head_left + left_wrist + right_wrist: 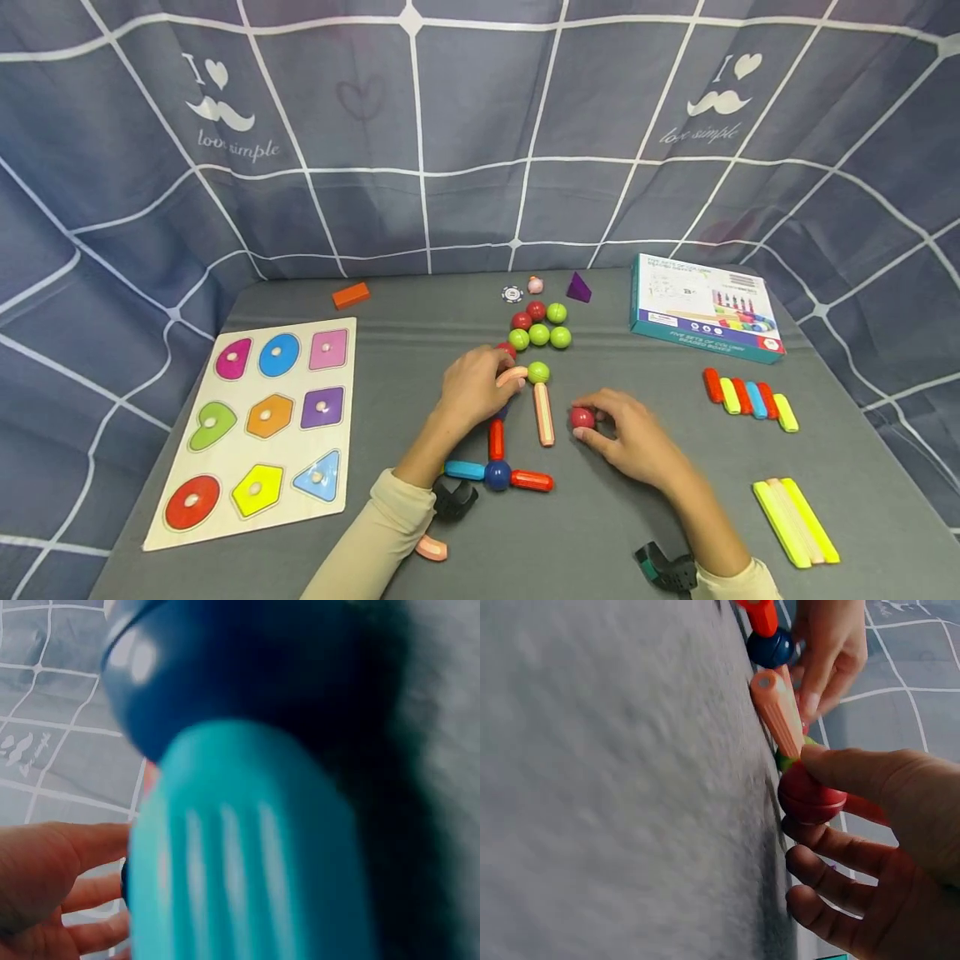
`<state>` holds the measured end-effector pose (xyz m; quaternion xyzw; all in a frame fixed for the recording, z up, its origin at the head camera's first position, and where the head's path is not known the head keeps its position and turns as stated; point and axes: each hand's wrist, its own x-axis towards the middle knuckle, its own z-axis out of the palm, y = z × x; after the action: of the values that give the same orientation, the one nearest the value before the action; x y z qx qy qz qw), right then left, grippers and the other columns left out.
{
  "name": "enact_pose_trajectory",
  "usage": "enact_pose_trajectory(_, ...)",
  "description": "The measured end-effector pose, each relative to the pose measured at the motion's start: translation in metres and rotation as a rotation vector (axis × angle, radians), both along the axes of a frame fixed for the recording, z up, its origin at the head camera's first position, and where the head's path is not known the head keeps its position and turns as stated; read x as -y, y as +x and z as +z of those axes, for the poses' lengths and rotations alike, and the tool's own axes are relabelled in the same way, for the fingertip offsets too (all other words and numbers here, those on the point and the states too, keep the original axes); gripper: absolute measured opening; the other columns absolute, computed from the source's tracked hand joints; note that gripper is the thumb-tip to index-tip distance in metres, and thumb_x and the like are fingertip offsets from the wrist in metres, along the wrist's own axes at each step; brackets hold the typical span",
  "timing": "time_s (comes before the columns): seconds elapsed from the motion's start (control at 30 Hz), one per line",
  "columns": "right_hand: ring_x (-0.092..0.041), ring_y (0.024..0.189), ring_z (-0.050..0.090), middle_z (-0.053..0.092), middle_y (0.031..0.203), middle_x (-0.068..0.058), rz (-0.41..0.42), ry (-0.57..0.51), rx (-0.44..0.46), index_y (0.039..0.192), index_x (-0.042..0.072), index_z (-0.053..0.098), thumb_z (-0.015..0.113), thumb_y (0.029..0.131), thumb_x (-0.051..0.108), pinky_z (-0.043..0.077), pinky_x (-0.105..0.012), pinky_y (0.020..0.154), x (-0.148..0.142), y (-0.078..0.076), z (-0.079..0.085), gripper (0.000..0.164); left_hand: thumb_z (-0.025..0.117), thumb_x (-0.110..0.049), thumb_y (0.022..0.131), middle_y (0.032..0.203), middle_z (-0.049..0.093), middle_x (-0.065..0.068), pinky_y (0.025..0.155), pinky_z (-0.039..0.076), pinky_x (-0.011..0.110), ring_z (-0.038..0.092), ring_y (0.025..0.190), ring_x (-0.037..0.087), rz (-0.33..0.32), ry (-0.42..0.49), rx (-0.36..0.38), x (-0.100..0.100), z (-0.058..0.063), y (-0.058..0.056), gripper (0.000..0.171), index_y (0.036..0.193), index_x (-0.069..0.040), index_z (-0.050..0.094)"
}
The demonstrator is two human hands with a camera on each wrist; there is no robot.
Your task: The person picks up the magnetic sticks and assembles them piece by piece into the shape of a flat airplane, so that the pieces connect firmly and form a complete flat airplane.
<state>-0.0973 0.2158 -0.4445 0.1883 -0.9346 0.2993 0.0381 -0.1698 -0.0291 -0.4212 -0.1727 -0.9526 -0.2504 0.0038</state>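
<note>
My right hand [630, 437] pinches a red ball [582, 417] between thumb and fingertips, beside a straight peach rod [544, 415]. In the right wrist view the ball [811, 795] appears close to that rod's end. My left hand [477, 387] has its fingers curled at the upper part of a ball-and-rod figure, by a red ball [507, 350] and a peach rod [513, 376] that meets a green ball [537, 372]. Below run a red rod [497, 440], a blue ball [497, 475], a light-blue rod [465, 470] and another red rod [532, 480]. The left hand's exact contact is partly hidden.
Behind the figure lie several loose green balls [539, 334] and red balls [536, 311]. A shape puzzle board [251, 450] is on the left. At right are a box [708, 308], short rods [750, 400] and long yellow rods [797, 522]. A curved peach rod [432, 547] lies near the left sleeve.
</note>
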Motion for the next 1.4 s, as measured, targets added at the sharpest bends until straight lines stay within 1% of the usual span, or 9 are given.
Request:
enact_pose_trajectory(0.17, -0.01, 0.082, 0.053, 0.058, 0.096, 0.016, 0.004, -0.039, 0.049, 0.109, 0.023, 0.067, 0.078, 0.079, 0.028, 0.042, -0.026, 0.067, 0.008, 0.008, -0.002, 0.032, 0.075, -0.026, 0.081, 0.097, 0.066, -0.004, 0.07, 0.049, 0.038, 0.063, 0.089, 0.017, -0.049, -0.004, -0.057, -0.008, 0.003, -0.005, 0.022, 0.102, -0.019, 0.072)
enact_pose_trajectory(0.27, -0.01, 0.082, 0.053, 0.058, 0.096, 0.017, 0.02, -0.062, 0.041, 0.109, 0.023, 0.068, 0.078, 0.079, 0.028, 0.041, -0.026, 0.067, 0.01, 0.009, -0.004, 0.032, 0.075, -0.02, 0.081, 0.096, 0.064, -0.004, 0.069, 0.048, 0.035, 0.06, 0.087, 0.015, -0.118, -0.041, -0.058, -0.016, 0.005, -0.008, 0.025, 0.105, -0.021, 0.072)
enact_pose_trajectory(0.37, -0.01, 0.081, 0.052, 0.058, 0.095, 0.017, 0.047, -0.09, 0.056, 0.108, 0.024, 0.068, 0.079, 0.078, 0.028, 0.042, -0.026, 0.067, 0.011, 0.01, -0.007, 0.032, 0.073, -0.012, 0.08, 0.101, 0.063, -0.003, 0.072, 0.049, 0.035, 0.058, 0.094, 0.018, -0.207, -0.085, -0.042, -0.023, 0.004, -0.012, 0.03, 0.109, -0.023, 0.072)
enact_pose_trajectory(0.47, -0.01, 0.08, 0.053, 0.058, 0.091, 0.018, 0.068, -0.107, 0.088, 0.105, 0.025, 0.068, 0.08, 0.076, 0.031, 0.043, -0.027, 0.067, 0.011, 0.011, -0.007, 0.031, 0.069, -0.003, 0.079, 0.111, 0.062, -0.003, 0.077, 0.049, 0.038, 0.055, 0.107, 0.022, -0.26, -0.136, -0.027, -0.028, 0.003, -0.014, 0.04, 0.111, -0.026, 0.071)
enact_pose_trajectory(0.63, -0.009, 0.075, 0.053, 0.058, 0.085, 0.018, 0.072, -0.117, 0.143, 0.097, 0.03, 0.066, 0.082, 0.072, 0.038, 0.044, -0.026, 0.065, 0.013, 0.014, -0.006, 0.03, 0.068, -0.006, 0.082, 0.114, 0.059, -0.002, 0.079, 0.048, 0.037, 0.052, 0.108, 0.02, -0.315, -0.236, -0.027, -0.034, 0.002, -0.014, 0.042, 0.115, -0.031, 0.069)
enact_pose_trajectory(0.77, -0.009, 0.073, 0.054, 0.058, 0.081, 0.017, 0.062, -0.122, 0.16, 0.094, 0.033, 0.065, 0.082, 0.072, 0.042, 0.043, -0.025, 0.064, 0.015, 0.016, -0.006, 0.029, 0.07, -0.01, 0.083, 0.11, 0.06, -0.003, 0.075, 0.049, 0.036, 0.055, 0.102, 0.02, -0.331, -0.262, -0.077, -0.036, 0.0, -0.015, 0.038, 0.114, -0.031, 0.07)
enact_pose_trajectory(0.93, -0.009, 0.072, 0.054, 0.058, 0.078, 0.016, 0.044, -0.128, 0.155, 0.091, 0.034, 0.065, 0.082, 0.07, 0.045, 0.042, -0.023, 0.063, 0.016, 0.017, -0.006, 0.028, 0.071, -0.007, 0.081, 0.105, 0.062, -0.004, 0.069, 0.049, 0.035, 0.056, 0.095, 0.02, -0.337, -0.228, -0.118, -0.035, -0.002, -0.016, 0.038, 0.111, -0.03, 0.07)
enact_pose_trajectory(1.13, -0.009, 0.071, 0.054, 0.058, 0.076, 0.016, 0.032, -0.137, 0.166, 0.088, 0.034, 0.065, 0.082, 0.069, 0.047, 0.042, -0.024, 0.063, 0.014, 0.019, -0.006, 0.029, 0.073, -0.007, 0.081, 0.109, 0.063, -0.005, 0.069, 0.05, 0.035, 0.057, 0.099, 0.018, -0.333, -0.182, -0.103, -0.032, -0.002, -0.016, 0.038, 0.111, -0.029, 0.07)
enact_pose_trajectory(1.4, -0.009, 0.069, 0.054, 0.057, 0.074, 0.012, -0.019, -0.155, 0.196, 0.085, 0.029, 0.061, 0.084, 0.064, 0.048, 0.043, -0.024, 0.06, 0.012, 0.02, -0.006, 0.037, 0.073, -0.007, 0.081, 0.11, 0.065, -0.008, 0.069, 0.05, 0.035, 0.058, 0.1, 0.015, -0.335, -0.142, -0.088, -0.031, -0.001, -0.015, 0.036, 0.112, -0.026, 0.069)
